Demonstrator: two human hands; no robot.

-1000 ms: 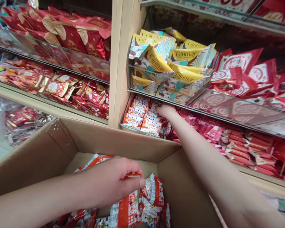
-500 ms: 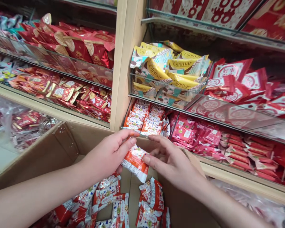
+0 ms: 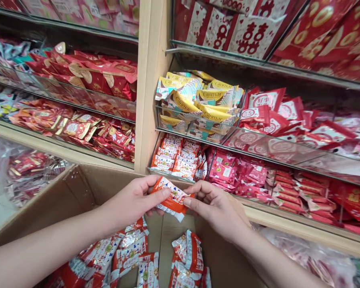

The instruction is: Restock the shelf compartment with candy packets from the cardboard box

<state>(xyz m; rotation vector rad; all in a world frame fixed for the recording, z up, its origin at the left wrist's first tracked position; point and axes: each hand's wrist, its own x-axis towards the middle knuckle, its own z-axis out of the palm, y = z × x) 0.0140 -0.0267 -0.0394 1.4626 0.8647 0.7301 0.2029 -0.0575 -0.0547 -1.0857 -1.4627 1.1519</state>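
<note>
Above an open cardboard box [image 3: 108,182], both my hands hold an orange and white snack packet [image 3: 173,197]. My left hand [image 3: 142,196] pinches its left end, thumb on top and fingers beneath. At the right end, the thumb and fingers of my right hand [image 3: 211,204] grip the wrapper's edge. Inside the box lie loose packets of the same kind, one group of packets [image 3: 132,256] on the left and a smaller pile [image 3: 189,256] on the right. Similar packets [image 3: 180,158] stand in rows in a low shelf compartment just beyond my hands.
Yellow Ginmar packets [image 3: 210,98] fill the bin above, with red and white packets [image 3: 267,110] beside it. Pink packets [image 3: 228,168] sit right of the orange rows. A wooden post [image 3: 147,92] divides the shelves. Plastic bags [image 3: 306,252] lie low at right.
The packet has turned flatter, and my right hand's fingers have closed on its right end. The view has tilted up slightly, showing more of the upper shelves.
</note>
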